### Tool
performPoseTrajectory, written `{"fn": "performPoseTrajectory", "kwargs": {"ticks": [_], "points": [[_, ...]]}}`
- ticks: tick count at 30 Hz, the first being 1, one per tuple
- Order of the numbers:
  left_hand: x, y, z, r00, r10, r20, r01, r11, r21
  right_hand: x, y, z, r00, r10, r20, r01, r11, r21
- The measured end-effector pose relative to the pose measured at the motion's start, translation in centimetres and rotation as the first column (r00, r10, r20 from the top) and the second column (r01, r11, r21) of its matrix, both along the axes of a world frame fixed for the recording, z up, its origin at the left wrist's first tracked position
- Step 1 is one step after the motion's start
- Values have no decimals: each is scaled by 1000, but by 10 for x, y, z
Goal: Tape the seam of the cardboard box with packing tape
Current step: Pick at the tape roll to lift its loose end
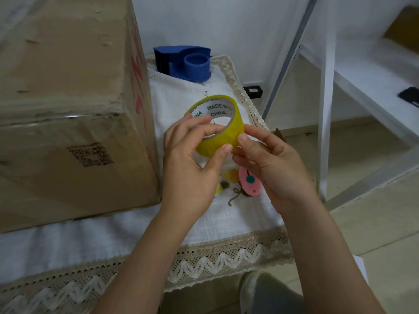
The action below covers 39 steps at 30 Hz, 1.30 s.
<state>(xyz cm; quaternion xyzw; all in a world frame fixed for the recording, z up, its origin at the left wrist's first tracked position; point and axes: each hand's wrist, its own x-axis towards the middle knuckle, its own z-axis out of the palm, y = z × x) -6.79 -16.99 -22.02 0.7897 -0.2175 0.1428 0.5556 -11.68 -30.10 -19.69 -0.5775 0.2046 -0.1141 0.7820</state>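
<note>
The packing tape roll (216, 125), yellow with a printed white core, is held up just above the white cloth (238, 214) by both hands. It is gripped by the left hand (190, 162), with fingers hooked through the core and the thumb pressed on the outer face, while the outer face is pinched at its right side by the thumb and forefinger of the right hand (269, 164), apparently in search of the loose end. No strip is seen to be pulled free, so the taping itself is judged not yet begun. Beneath the hands, a small pink cutter (250, 183) is left lying on the cloth. To the left, the cardboard box (68, 109) is set on the same cloth, just beside the hands; an older clear strip seems to run along its near upper edge, but the seam to be taped cannot be made out. Farthest back, a blue tape dispenser (186, 62) is seen empty, untouched.
</note>
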Motion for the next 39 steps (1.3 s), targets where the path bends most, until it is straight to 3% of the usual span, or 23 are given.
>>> {"fn": "performPoseTrajectory", "kwargs": {"ticks": [7, 16, 25, 39], "points": [[6, 0, -9, 992, 111, 65, -119, 984, 134, -1, -12, -2, 991, -85, -108, 42, 936, -348], [18, -4, -15, 976, 169, 137, -206, 920, 334, -7, -18, -7, 939, -45, -342, -209, 712, -670], [24, -4, -25, 972, 221, 75, -233, 900, 367, -10, -21, -11, 895, -25, -446, -333, 628, -704], [9, -7, -18, 989, 124, 86, -147, 916, 374, -8, -20, -9, 956, -65, -287, -170, 672, -720]]}}
